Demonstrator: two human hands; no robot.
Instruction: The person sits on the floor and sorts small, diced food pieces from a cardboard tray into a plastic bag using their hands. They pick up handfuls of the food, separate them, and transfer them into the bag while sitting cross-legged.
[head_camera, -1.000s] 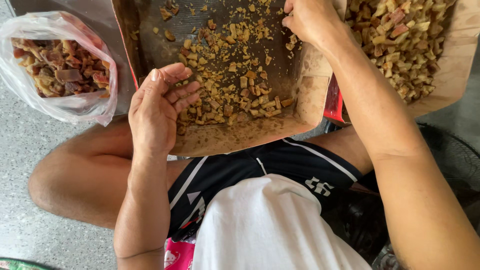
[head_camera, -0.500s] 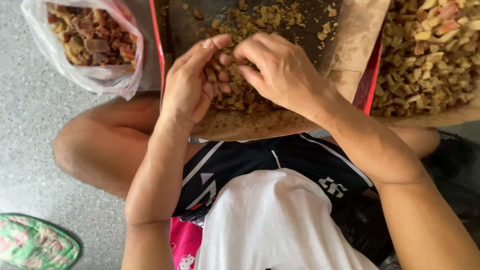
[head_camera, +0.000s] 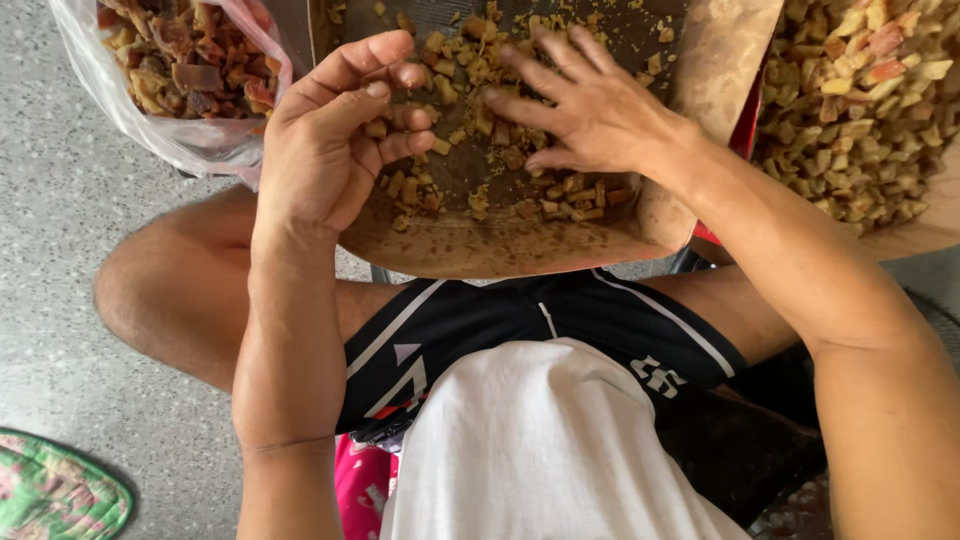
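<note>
Head view looks straight down on a person who sits with bare knees apart over a grey speckled floor (head_camera: 70, 230). Between the knees stands a brown cardboard tray (head_camera: 520, 250), and small yellowish chopped pieces (head_camera: 480, 60) lie scattered on its dark bottom, thicker toward the near edge. The left hand (head_camera: 335, 140) is cupped over the left part of the tray; its grip is narrow, the fingers curled inward around a few of the pieces, but how many it holds I cannot tell. The right hand (head_camera: 590, 110) lies flat on the pieces in the middle of the tray, its grip wide, fingers spread and holding nothing. At the upper left a clear plastic bag (head_camera: 190, 140) holds darker, reddish-brown chunks. At the right a second tray (head_camera: 920, 235) is full of bigger pale yellow pieces, some of them pinkish. A green patterned cloth (head_camera: 55, 495) lies on the floor at the lower left corner.

Compared with half a second ago, the two hands have come apart: then they met fingertip to fingertip over the tray, now the right one is spread flat and the left one is curled alone. One second ago the right hand reached up at the far edge of the tray.
</note>
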